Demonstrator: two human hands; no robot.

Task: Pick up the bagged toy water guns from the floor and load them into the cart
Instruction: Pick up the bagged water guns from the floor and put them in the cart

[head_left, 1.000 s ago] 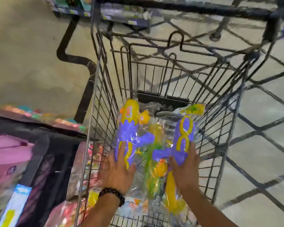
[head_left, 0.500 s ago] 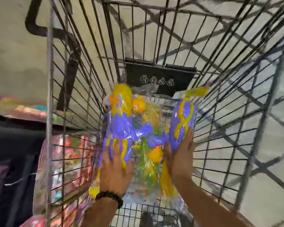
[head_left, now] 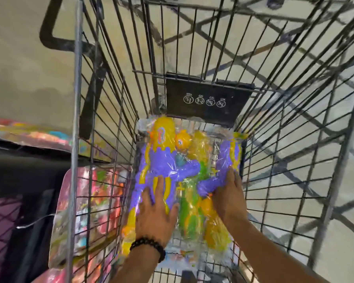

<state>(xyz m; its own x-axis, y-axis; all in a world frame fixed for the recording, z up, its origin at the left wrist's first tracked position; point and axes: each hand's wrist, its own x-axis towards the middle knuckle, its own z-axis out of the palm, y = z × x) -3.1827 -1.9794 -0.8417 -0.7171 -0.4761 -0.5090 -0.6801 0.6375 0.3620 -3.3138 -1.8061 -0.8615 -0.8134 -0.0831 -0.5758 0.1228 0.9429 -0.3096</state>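
Note:
A clear plastic bag of purple, yellow and green toy water guns (head_left: 178,160) lies deep inside the wire shopping cart (head_left: 294,139), close to its bottom. My left hand (head_left: 154,213), a black bead bracelet on its wrist, presses flat on the bag's left side with straight fingers. My right hand (head_left: 230,197) lies on the bag's right side, fingers spread over a purple gun. Both forearms reach down into the basket from the near edge.
More bagged toys (head_left: 90,211) in clear plastic lean outside the cart's left wall on the floor. A black plate with white warning icons (head_left: 208,99) hangs on the cart's far wall. Beige floor (head_left: 18,68) surrounds the cart.
Both hands have lowered the bag deeper into the cart. The view has moved closer into the basket, and the bag now lies flatter near the bottom.

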